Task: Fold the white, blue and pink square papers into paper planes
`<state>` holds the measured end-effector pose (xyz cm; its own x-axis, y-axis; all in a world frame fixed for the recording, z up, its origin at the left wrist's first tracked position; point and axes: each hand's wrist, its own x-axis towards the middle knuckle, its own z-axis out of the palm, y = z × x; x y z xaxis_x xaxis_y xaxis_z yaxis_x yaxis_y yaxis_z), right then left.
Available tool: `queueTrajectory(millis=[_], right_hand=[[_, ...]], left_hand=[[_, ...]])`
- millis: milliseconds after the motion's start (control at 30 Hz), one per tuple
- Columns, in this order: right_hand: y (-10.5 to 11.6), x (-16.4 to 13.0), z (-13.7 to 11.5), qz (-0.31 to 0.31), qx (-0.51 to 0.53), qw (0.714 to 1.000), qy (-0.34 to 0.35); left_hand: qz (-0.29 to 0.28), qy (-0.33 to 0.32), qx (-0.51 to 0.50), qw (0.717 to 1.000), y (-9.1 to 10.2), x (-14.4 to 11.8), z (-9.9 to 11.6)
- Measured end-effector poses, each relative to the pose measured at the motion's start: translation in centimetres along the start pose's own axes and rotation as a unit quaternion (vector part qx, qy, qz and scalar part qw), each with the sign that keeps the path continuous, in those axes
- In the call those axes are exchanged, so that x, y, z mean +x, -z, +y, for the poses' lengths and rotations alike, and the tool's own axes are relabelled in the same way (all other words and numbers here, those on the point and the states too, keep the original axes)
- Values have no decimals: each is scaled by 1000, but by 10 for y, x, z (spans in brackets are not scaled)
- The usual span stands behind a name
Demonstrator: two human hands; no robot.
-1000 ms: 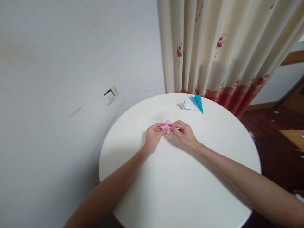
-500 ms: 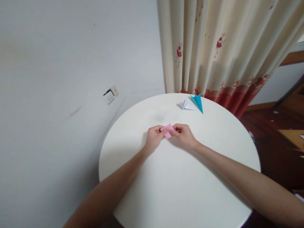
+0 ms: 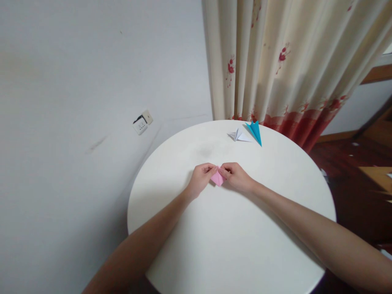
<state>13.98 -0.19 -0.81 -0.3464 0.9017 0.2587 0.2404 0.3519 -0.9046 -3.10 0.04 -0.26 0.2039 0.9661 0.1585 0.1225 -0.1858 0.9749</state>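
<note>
A round white tabletop (image 3: 232, 245) in a room corner.
A plain grey-white wall (image 3: 76, 81) has a small wall socket (image 3: 142, 122) on it. A cream curtain (image 3: 288, 61) with red flowers hangs behind. The dark brown wooden floor (image 3: 352, 163) shows on the right.

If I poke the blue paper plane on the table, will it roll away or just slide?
The blue paper plane would probably slide or spin, not roll: it lies flat and pointed on the smooth white table. Being thin folded paper, it likely feels very light and bends easily.
</note>
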Motion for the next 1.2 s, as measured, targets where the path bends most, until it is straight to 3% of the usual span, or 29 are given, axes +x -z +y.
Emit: queueTrajectory(millis=[167, 267, 433, 600, 800, 1000, 1200], right_hand=[[-8, 0, 0, 9, 57, 995, -77], [-8, -1, -2, 0, 69, 992, -108], [-5, -3, -7, 1, 76, 991, -112], [-10, -5, -9, -25, 127, 985, -115], [-12, -5, -9, -16, 133, 983, -125], [-13, -6, -10, -24, 140, 983, -119], [-12, -5, -11, -11, 108, 989, -103]], left_hand=[[63, -13, -26, 998, 1, 1, -3], [68, 1, -57, 996, 2, 1, -3], [-14, 39, -85, 996, 2, -2, 2], [31, 39, -104, 993, 1, -3, 2], [34, 42, -117, 992, -2, -4, 2], [85, 27, -123, 988, 0, -1, 0], [72, 24, -143, 987, 2, 0, -3]])
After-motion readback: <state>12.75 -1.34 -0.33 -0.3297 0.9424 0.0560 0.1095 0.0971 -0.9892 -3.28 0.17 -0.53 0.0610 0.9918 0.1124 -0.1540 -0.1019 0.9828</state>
